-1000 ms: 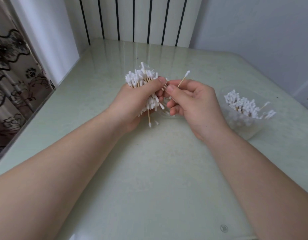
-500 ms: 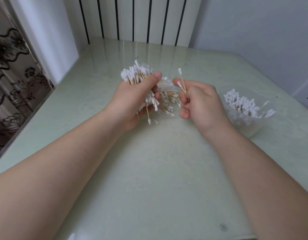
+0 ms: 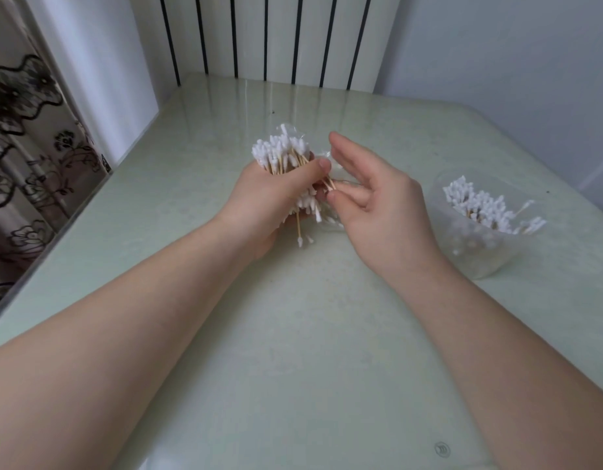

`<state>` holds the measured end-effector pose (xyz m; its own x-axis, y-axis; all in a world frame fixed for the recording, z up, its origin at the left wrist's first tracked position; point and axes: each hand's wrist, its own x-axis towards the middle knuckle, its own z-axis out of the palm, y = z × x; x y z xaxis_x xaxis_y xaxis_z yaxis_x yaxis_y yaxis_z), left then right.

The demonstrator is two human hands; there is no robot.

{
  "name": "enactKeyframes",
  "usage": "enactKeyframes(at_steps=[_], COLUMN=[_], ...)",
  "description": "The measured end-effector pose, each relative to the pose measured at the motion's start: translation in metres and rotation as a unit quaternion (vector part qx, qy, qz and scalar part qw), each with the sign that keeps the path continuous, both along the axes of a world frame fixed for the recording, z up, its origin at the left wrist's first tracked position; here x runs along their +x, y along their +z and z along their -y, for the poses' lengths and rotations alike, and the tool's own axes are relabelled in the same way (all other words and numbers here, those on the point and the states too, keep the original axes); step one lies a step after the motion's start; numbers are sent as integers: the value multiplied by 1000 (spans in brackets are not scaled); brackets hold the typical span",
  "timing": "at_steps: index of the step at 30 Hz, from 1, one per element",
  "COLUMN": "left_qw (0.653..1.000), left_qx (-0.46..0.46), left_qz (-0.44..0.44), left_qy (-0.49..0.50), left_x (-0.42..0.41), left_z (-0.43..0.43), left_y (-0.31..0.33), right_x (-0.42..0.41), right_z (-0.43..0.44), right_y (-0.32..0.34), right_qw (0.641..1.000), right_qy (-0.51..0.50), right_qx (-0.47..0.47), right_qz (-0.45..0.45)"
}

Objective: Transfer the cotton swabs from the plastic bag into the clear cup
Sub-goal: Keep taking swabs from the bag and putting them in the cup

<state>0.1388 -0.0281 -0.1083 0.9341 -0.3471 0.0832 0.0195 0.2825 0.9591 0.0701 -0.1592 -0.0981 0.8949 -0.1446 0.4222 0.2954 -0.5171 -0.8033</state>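
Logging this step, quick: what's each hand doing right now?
Left hand: grips the bag of cotton swabs.
Right hand: at the bag, fingers mostly straight; whether it pinches a swab cannot be told.

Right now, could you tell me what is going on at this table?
A person is moving cotton swabs from a plastic bag into a clear cup. The left hand grips the bag of swabs above the table. The right hand has its thumb and a finger at the sticks poking out of the bag; whether it has hold of one, I cannot tell. The cup stands on the table to the right, with many swabs in it.
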Motion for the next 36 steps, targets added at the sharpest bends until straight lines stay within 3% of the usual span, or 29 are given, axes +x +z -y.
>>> enactKeyframes(at_steps=[13, 24, 28, 36], left_qw=[998, 991, 987, 986], left_qx=[42, 29, 23, 47], left_qz=[-6, -81, -121, -133], left_qy=[-42, -104, -99, -88], left_x=[-3, -7, -6, -11], left_z=[-3, -5, -7, -6], left_y=[4, 11, 14, 20], right_x=[-4, -2, 0, 2], right_z=[0, 4, 15, 13], right_y=[5, 1, -3, -2], right_qw=[998, 992, 988, 983], right_qy=[59, 124, 136, 124], right_qx=[8, 37, -56, -113], right_qz=[14, -2, -51, -71])
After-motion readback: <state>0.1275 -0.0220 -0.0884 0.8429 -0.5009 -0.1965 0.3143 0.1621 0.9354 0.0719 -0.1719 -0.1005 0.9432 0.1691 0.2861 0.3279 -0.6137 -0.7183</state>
